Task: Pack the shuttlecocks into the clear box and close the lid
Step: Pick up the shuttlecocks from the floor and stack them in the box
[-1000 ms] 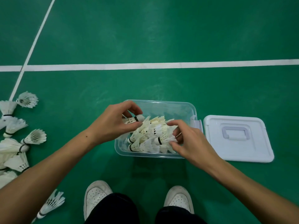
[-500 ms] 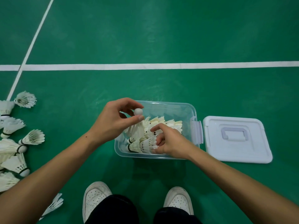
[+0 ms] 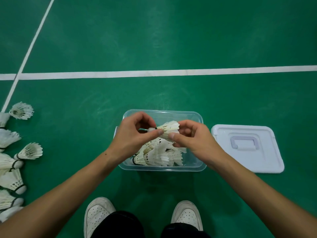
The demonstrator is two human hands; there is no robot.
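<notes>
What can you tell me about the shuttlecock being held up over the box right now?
The held shuttlecock is white and feathered, with a rounded white cork tip and a dark band behind it. It lies roughly level above the clear box, tip pointing left. The left hand pinches it near the cork end; the right hand grips the flared feather skirt. It appears clear of the pile below.

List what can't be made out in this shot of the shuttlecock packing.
- Head view: how many shuttlecocks lie in the box; they overlap, and both hands cover part of the pile.
- Head view: how many loose shuttlecocks wait on the floor; the left edge cuts the row off.
- Head view: the left hand grip on the held shuttlecock; fingers cover its cork.
</notes>
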